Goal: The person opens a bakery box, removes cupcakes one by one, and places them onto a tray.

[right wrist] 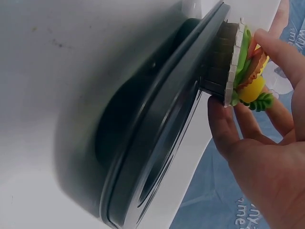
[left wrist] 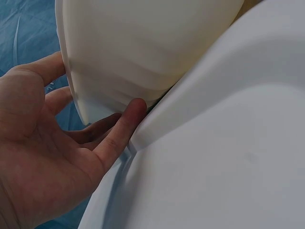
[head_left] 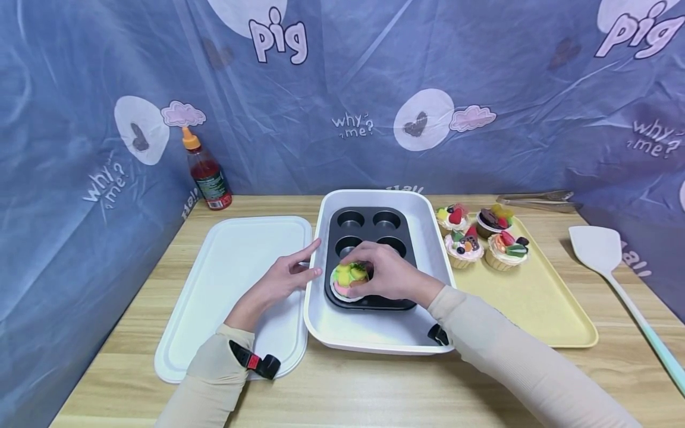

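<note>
A toy cupcake (head_left: 349,280) with yellow, green and pink toppings and a pleated case is gripped by my right hand (head_left: 387,270). It is at the front left cup of a black muffin tin (head_left: 398,303). In the right wrist view, the cupcake's case (right wrist: 221,59) is tilted and partly within the cup, with the fingers round its top. The muffin tin lies inside a deep white tray (head_left: 428,238). My left hand (head_left: 280,276) touches the tray's left side with its fingers extended. In the left wrist view, the fingers (left wrist: 126,121) rest against the outer wall (left wrist: 124,57).
A flat white lid or tray (head_left: 235,285) lies on the left. Several toy cupcakes (head_left: 505,251) stand on a yellow tray (head_left: 535,309) at the right. Beyond it are a white spatula (head_left: 596,249) and metal tongs (head_left: 537,201). A sauce bottle (head_left: 210,178) stands at the back left.
</note>
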`<action>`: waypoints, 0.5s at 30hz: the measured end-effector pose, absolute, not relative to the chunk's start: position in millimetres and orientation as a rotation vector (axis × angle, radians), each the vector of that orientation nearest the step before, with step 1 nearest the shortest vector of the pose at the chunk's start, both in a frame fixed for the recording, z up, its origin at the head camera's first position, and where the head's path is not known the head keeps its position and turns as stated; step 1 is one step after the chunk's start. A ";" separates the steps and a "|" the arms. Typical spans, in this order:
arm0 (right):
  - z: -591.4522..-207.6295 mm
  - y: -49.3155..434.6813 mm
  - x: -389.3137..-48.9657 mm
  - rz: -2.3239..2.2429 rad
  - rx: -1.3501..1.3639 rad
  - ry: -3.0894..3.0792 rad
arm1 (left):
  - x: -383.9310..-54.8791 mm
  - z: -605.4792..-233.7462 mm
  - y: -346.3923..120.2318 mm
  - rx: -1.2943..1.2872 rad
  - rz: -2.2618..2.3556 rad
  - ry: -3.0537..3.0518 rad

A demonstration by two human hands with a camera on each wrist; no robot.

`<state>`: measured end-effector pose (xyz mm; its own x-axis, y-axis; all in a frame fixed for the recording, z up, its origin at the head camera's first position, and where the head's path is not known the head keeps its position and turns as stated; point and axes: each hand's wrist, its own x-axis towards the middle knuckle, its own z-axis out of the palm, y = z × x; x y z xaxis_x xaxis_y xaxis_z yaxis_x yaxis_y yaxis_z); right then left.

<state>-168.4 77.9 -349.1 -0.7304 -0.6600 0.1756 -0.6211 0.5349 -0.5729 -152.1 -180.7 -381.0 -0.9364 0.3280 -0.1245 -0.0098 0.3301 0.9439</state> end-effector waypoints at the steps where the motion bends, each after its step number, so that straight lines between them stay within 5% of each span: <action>1: -349.0 78.1 -168.5 -0.964 -1.138 2.700 | -152.1 -380.9 -180.5 0.283 1.638 2.309; 15: -350.0 80.2 -169.5 -1.005 -1.210 2.725 | -152.6 -380.5 -180.1 0.283 1.629 2.313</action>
<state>-169.5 80.2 -350.0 -0.7042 -0.6645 0.2499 -0.6678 0.5003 -0.5511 -152.6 -180.1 -380.5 -0.9365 0.3266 -0.1277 -0.0104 0.3383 0.9410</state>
